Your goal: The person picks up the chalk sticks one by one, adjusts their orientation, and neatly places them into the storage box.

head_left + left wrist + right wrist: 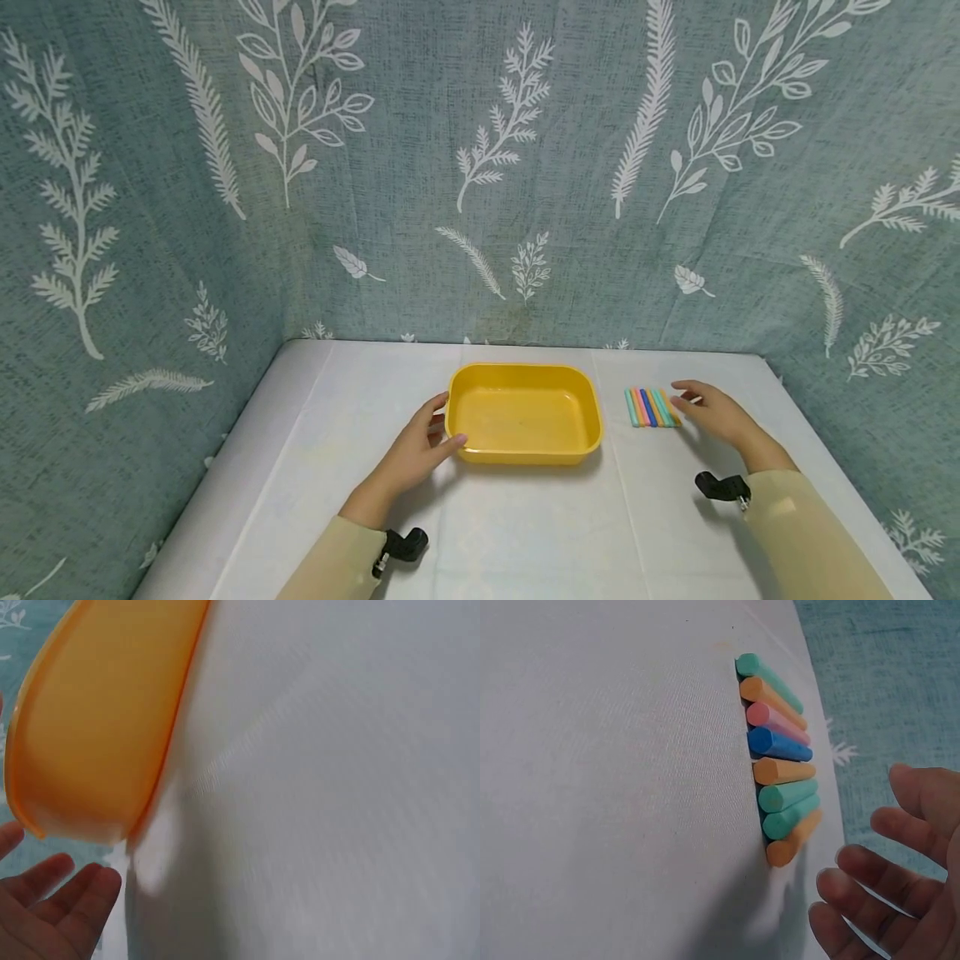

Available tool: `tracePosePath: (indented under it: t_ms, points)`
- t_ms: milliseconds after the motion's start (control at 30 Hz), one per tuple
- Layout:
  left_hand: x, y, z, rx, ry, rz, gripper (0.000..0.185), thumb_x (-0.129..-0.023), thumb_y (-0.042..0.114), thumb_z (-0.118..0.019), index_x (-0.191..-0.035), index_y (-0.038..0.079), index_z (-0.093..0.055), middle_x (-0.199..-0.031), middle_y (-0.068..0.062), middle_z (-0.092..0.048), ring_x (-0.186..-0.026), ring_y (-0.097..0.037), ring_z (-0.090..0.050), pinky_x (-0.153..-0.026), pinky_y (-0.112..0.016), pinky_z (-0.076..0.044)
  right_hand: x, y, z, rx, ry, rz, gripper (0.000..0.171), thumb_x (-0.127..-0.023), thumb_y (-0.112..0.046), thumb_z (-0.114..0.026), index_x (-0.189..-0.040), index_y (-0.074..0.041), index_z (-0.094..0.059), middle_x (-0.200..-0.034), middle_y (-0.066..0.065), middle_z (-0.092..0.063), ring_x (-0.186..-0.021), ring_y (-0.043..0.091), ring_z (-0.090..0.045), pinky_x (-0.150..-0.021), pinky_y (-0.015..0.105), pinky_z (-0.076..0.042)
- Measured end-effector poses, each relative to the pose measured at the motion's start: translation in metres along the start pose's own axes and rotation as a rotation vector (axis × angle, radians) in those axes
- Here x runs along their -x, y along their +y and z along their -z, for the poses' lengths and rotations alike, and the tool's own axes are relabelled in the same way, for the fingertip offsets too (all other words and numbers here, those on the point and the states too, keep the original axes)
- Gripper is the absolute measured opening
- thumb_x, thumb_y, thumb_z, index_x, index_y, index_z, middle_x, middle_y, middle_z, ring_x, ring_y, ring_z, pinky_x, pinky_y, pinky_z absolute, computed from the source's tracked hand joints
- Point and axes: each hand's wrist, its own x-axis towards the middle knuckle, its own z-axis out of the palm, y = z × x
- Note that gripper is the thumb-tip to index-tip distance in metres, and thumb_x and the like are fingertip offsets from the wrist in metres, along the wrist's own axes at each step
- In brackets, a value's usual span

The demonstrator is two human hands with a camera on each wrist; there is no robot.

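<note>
A yellow rectangular plastic tub (525, 458) stands on the white-covered table. At its left end is my left hand (418, 450), thumb by the near corner and fingers by the side; in the left wrist view the fingers (86, 904) are spread close to the tub wall (105, 742), and contact is hard to tell. To the right of the tub lies a row of several chalk sticks (651, 408) in green, orange, pink and blue. Beside the row's right end hovers my right hand (716, 412), its loosely bent fingers (870, 874) apart from the chalk (784, 771) and holding nothing.
White cloth covers the table (525, 533). Teal fabric with white leaf prints (420, 167) hangs behind the table and along both sides. A small black device (405, 546) is strapped at the left wrist, another black device (722, 487) at the right.
</note>
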Motion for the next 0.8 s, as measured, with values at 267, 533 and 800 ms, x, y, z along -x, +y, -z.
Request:
tracePosePath:
  t_ms: [267,533,800]
  points:
    - [-0.003,0.002,-0.006,0.052,0.001,-0.007,0.083,-0.093,0.023,-0.075,-0.157,0.005,-0.026,-0.150,-0.021,-0.042,-0.128,-0.036,-0.054,-0.107,-0.047,-0.047,-0.010,0.000,0.001,-0.012,-0.035,-0.054,0.059,-0.106,-0.040,-0.047,-0.146,0.003,-0.044,-0.131,0.035,-0.049,-0.110,0.046,-0.056,-0.080,0.054,-0.052]
    - [-0.002,0.001,-0.009,0.078,0.003,0.015,0.090,-0.088,0.023,-0.080,-0.158,0.008,-0.024,-0.150,-0.020,-0.042,-0.128,-0.033,-0.054,-0.105,-0.041,-0.048,-0.021,0.003,-0.001,-0.064,-0.073,-0.089,0.049,-0.107,-0.024,-0.049,-0.146,0.004,-0.043,-0.115,0.027,-0.056,-0.084,0.025,-0.061,-0.067,0.037,-0.051]
    - [-0.001,-0.001,-0.009,0.056,-0.001,0.015,0.092,-0.087,0.022,-0.081,-0.159,0.009,-0.025,-0.152,-0.016,-0.040,-0.128,-0.031,-0.054,-0.102,-0.038,-0.051,-0.029,0.007,-0.005,-0.037,-0.103,-0.076,0.046,-0.104,-0.015,-0.051,-0.145,0.005,-0.044,-0.114,0.027,-0.058,-0.083,0.025,-0.058,-0.069,0.037,-0.050]
